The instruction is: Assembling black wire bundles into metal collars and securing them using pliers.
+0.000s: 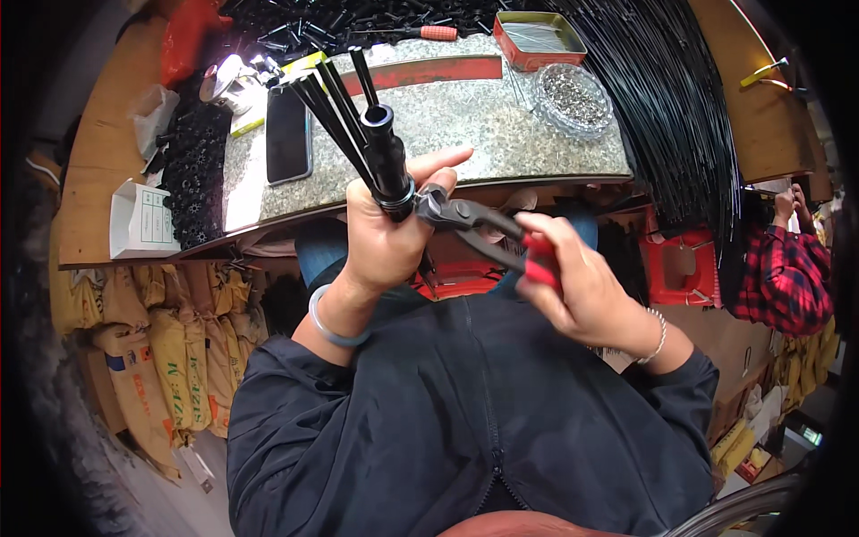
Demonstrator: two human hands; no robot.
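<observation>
One black tube [387, 166] with thin rods [333, 112] stood in the left hand [385, 233], pincers [479, 215] at its lower collar. Left grip wrapped it, index extended; right hand [582, 282] closed around the red handles [542, 259]. Speckled tabletop [429, 121] lay beyond.

On the grey speckled table [555, 161] in front of you, a dark phone [288, 139] lies toward the left, a red handle [438, 33] lies at the far side, and a red tin [540, 59] with thin sticks inside stands near a clear glass bowl [574, 133] of little shiny bits. Off to your left are a white box [143, 221], a see-through bag [157, 121], a red bag [190, 40] and, lower down, yellow and brown sacks [183, 367]. To your right you have a person in a red and black checked shirt [792, 277].
</observation>
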